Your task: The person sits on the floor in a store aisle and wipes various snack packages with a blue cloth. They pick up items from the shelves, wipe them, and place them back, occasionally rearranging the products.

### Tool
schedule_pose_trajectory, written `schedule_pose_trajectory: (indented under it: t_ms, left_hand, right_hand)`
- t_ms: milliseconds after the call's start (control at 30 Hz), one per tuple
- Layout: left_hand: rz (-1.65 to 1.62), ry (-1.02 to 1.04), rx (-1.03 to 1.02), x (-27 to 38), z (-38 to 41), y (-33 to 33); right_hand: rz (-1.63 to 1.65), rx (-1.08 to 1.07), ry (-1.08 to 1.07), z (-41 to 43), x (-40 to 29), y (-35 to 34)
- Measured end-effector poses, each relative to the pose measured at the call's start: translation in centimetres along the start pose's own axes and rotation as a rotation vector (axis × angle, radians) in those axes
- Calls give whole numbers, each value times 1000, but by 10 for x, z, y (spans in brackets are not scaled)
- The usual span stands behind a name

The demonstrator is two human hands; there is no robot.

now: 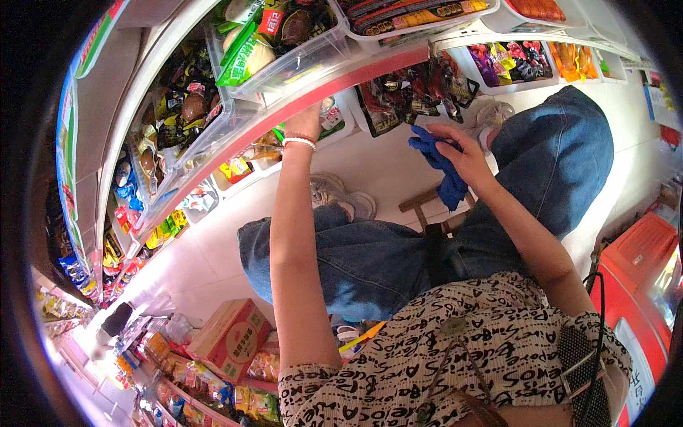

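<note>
My left hand [304, 124], with a pale beaded bracelet on the wrist, reaches under the red front edge [341, 80] of a shelf. Its fingers are mostly hidden there, close to a white bin [344, 120] of packaged snacks. Crumpled blue cloth [448, 176] hangs from my right hand [463, 155], pinched between thumb and fingers. Just beyond that hand, dark vacuum-packed food [416, 93] lies in a lower-shelf bin. Above my left hand, a clear plastic bin [299, 58] holds packaged eggs, including a green-and-white packet [245, 58].
My jeans-clad knees [555, 139] spread either side of a low wooden stool [419, 208]. A red-and-tan carton [229, 339] sits on packaged snacks [256, 400] at lower left. A red container [637, 256] stands at right. More snack bins [509, 64] line the lower shelf.
</note>
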State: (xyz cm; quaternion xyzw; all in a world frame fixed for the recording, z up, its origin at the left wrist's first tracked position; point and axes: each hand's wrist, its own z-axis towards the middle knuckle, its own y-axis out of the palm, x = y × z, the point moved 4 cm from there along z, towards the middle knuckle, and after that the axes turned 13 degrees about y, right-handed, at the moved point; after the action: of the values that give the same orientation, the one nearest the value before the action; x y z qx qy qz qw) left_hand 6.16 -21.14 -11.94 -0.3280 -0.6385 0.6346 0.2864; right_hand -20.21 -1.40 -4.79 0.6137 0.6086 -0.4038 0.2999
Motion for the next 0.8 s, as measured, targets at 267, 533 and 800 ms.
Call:
schedule_pose_trajectory:
  t_ms: [267, 533, 800]
  left_hand:
    - [-241, -116, -150, 3, -13, -6]
    - [-375, -79, -32, 15, -15, -28]
    - [-460, 14, 54, 70, -24, -88]
  right_hand:
    - [60, -74, -24, 4, -2, -20]
    - [19, 312, 187, 44, 1, -82]
    - [793, 82, 605, 53, 17, -45]
